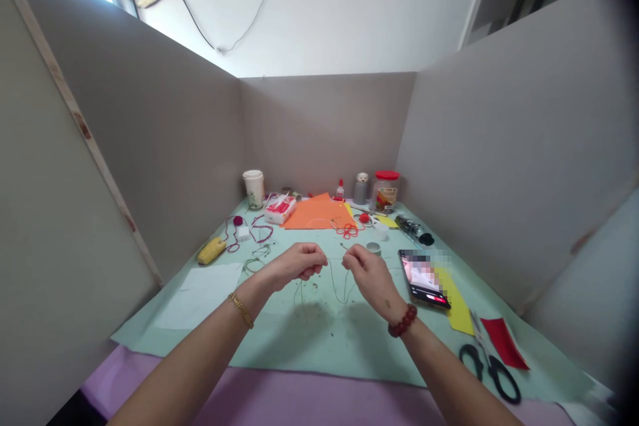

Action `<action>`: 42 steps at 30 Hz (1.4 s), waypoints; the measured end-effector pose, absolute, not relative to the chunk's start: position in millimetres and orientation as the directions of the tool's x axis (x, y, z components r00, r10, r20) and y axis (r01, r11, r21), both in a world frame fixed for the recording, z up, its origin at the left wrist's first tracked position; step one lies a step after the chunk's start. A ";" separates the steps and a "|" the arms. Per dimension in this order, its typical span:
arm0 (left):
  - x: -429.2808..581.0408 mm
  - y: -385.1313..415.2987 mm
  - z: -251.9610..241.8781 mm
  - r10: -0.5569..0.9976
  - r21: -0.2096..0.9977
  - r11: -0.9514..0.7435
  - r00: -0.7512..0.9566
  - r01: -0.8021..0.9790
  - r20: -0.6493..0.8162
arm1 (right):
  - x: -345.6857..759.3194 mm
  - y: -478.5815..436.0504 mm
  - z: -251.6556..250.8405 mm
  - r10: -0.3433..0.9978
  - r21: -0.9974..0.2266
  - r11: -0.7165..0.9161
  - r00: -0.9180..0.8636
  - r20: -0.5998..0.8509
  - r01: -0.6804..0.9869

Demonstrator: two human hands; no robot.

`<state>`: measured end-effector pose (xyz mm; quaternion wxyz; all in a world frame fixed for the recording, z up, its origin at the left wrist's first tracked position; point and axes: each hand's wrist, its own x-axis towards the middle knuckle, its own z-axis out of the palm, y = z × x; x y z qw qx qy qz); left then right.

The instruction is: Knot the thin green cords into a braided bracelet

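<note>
left hand [294,265], gold chain bracelet [241,310] at the wrist, closed, fingertips pinched on one stretch of a thin pale thread [331,277]. right hand [367,271], red bead bracelet [402,320] at the wrist, closed the same way on the other stretch. thread slung between the two hands, long axis running left to right across the gap, a shallow loop sagging toward the near edge of the pale green mat [299,346]; contact with the mat impossible to tell. neither hand nearer, both raised above the mat at the middle. just right of the right hand, a phone [423,278] with a blurred screen; at near right, black-handled scissors [489,366]; beyond the hands, a coil of red cord [347,231].
</note>
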<state>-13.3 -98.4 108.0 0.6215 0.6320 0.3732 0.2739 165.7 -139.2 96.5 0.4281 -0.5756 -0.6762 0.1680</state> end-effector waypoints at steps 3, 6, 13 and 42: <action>-13.3 -98.8 107.8 0.813 0.991 0.051 0.570 0.126 -0.114 | 166.5 -140.1 91.4 0.935 -0.735 0.246 0.043 0.351 0.632; -13.3 -98.1 106.6 0.818 0.990 0.051 0.563 0.131 -0.117 | 167.6 -140.9 87.8 0.953 -0.742 0.251 -0.023 0.304 0.622; -9.4 -96.6 103.4 0.840 0.982 0.010 0.532 0.189 -0.111 | 166.0 -142.6 94.8 0.929 -0.788 0.287 0.044 0.369 0.545; 31.7 -109.1 58.9 0.844 0.913 0.155 0.531 -0.377 0.076 | 150.2 -122.2 82.3 0.967 -0.975 0.177 0.209 0.146 -0.135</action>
